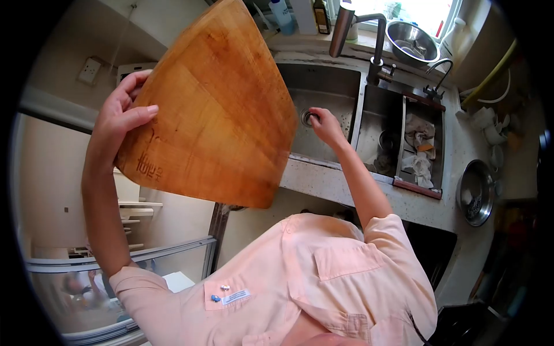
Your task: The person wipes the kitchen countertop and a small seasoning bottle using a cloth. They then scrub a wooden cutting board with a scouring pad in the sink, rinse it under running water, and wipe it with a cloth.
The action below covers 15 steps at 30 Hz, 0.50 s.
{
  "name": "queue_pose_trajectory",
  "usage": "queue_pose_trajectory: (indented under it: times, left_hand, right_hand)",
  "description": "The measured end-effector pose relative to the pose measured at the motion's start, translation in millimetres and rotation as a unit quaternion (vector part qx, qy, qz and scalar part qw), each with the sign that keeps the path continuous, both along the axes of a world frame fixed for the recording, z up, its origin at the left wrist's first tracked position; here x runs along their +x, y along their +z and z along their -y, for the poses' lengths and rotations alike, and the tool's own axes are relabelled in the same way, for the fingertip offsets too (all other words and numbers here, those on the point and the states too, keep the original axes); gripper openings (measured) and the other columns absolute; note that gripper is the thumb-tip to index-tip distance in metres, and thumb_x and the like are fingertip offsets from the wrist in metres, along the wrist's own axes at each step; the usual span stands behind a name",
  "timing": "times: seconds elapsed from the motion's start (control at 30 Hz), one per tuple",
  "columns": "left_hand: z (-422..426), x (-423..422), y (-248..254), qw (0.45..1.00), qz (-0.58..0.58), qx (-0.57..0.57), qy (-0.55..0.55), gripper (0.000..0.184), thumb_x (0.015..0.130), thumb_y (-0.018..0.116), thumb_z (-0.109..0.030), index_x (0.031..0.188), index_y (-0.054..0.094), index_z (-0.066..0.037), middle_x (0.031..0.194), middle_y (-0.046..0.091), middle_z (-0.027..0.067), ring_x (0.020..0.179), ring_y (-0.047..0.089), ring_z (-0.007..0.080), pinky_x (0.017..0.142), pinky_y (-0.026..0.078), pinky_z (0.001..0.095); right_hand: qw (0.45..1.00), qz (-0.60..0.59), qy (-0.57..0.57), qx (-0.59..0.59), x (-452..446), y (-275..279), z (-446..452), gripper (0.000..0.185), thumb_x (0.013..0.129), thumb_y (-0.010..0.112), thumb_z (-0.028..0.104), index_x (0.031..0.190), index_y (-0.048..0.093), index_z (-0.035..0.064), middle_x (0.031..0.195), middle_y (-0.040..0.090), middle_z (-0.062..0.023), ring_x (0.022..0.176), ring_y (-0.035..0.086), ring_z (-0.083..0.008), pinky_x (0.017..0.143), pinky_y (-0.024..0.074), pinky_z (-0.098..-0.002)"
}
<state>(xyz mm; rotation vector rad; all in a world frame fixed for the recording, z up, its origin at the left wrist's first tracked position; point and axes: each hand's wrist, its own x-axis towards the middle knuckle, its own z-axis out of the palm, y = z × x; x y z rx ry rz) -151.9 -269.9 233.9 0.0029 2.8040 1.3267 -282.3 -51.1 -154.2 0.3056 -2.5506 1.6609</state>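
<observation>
A large wooden cutting board (216,109) is held up and tilted at the left of the head view. My left hand (124,112) grips its left edge, with the thumb on the front face and the other fingers partly hidden behind it. Dark printed characters mark the board's lower left corner. My right hand (326,126) reaches into the large steel sink basin (332,86), its fingers curled together at the round drain (306,118). Whether something small is pinched there I cannot make out. The board covers the basin's left part.
A faucet (378,46) rises behind the sink. Beside it stands a steel bowl (412,43). Wet cloths (421,138) lie in a rack over the smaller basin (378,121). Another steel bowl (476,193) is on the right counter. Bottles (322,16) line the back.
</observation>
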Motion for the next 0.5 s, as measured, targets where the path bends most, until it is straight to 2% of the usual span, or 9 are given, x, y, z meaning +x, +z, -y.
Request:
queue_pose_trajectory:
  times: [0.03, 0.1, 0.2, 0.23, 0.33, 0.43, 0.5]
  left_hand:
    - [1, 0, -1, 1.0, 0.003, 0.025, -0.011, 0.05, 0.072, 0.056, -0.01, 0.119, 0.042, 0.0, 0.107, 0.054, 0.0096, 0.1, 0.05, 0.0137, 0.088, 0.037, 0.0247]
    - [1, 2, -2, 0.999, -0.004, 0.033, -0.001, 0.051, 0.072, 0.056, -0.009, 0.12, 0.041, 0.0, 0.108, 0.054, 0.0099, 0.101, 0.05, 0.0141, 0.089, 0.037, 0.0254]
    - [5, 0, -2, 0.999, -0.005, 0.034, 0.013, 0.052, 0.073, 0.056, -0.009, 0.121, 0.041, 0.0, 0.109, 0.053, 0.0103, 0.1, 0.051, 0.0142, 0.088, 0.038, 0.0256]
    - [7, -1, -2, 0.999, 0.0, 0.034, 0.016, 0.052, 0.072, 0.056, -0.009, 0.121, 0.04, 0.0, 0.109, 0.053, 0.0104, 0.1, 0.051, 0.0142, 0.088, 0.038, 0.0255]
    - [11, -5, -2, 0.999, 0.008, 0.037, 0.018, 0.052, 0.072, 0.056, -0.008, 0.121, 0.04, 0.001, 0.108, 0.053, 0.0108, 0.099, 0.051, 0.0144, 0.088, 0.038, 0.0253]
    - [15, -6, -4, 0.999, 0.006, 0.048, 0.024, 0.052, 0.072, 0.055, -0.009, 0.121, 0.04, 0.001, 0.106, 0.054, 0.011, 0.097, 0.051, 0.0146, 0.087, 0.039, 0.0251]
    - [16, -5, -5, 0.998, 0.004, 0.054, 0.028, 0.052, 0.072, 0.055, -0.009, 0.12, 0.04, 0.001, 0.105, 0.054, 0.0108, 0.096, 0.051, 0.0146, 0.086, 0.039, 0.025]
  right_hand:
    - [1.0, 0.013, 0.012, 0.008, 2, 3, 2, 0.028, 0.078, 0.054, 0.018, 0.104, 0.059, 0.0063, 0.101, 0.058, -0.0163, 0.096, 0.055, -0.0318, 0.081, 0.0441, -0.0377]
    - [0.998, 0.042, 0.035, 0.022, 8, 7, 5, 0.029, 0.078, 0.054, 0.018, 0.104, 0.059, 0.006, 0.102, 0.057, -0.0163, 0.097, 0.054, -0.0315, 0.082, 0.0439, -0.0375]
    - [0.998, 0.01, 0.051, 0.019, 17, -5, 18, 0.031, 0.078, 0.055, 0.019, 0.106, 0.058, 0.0068, 0.104, 0.056, -0.0161, 0.098, 0.054, -0.0309, 0.082, 0.0435, -0.0371]
    - [0.999, -0.006, 0.047, -0.016, 22, -11, 25, 0.025, 0.076, 0.059, 0.017, 0.097, 0.058, 0.0045, 0.101, 0.056, -0.0147, 0.093, 0.054, -0.0295, 0.078, 0.0437, -0.0371]
    - [1.0, 0.011, -0.018, -0.011, 40, -2, 32, 0.015, 0.073, 0.062, 0.012, 0.083, 0.055, 0.0032, 0.086, 0.057, -0.0138, 0.079, 0.056, -0.0285, 0.069, 0.0443, -0.0372]
    - [0.996, 0.037, -0.06, -0.056, 39, -9, 29, 0.015, 0.07, 0.062, 0.008, 0.073, 0.048, 0.0029, 0.072, 0.055, -0.0128, 0.066, 0.055, -0.0279, 0.06, 0.0435, -0.0368]
    - [0.995, 0.024, -0.072, -0.07, 38, -21, 24, 0.012, 0.069, 0.061, 0.007, 0.072, 0.049, 0.0031, 0.067, 0.054, -0.0128, 0.063, 0.055, -0.0281, 0.057, 0.0434, -0.0363]
